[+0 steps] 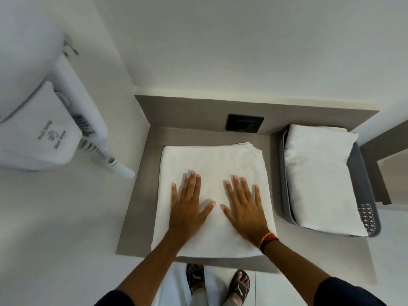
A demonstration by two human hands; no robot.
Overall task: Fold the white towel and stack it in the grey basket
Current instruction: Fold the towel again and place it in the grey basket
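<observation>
While both hands press flat, fingers spread, gripping nothing, left hand (188,204) and right hand (245,208) sit on one folded white towel (212,164) on grey counter (141,195). Towel's near edge reaches counter front; bare strip left. One grey basket (364,191) just right of towel, holding probably one folded white stack (318,173). White walls; wall-mounted hair dryer (50,129) left.
</observation>
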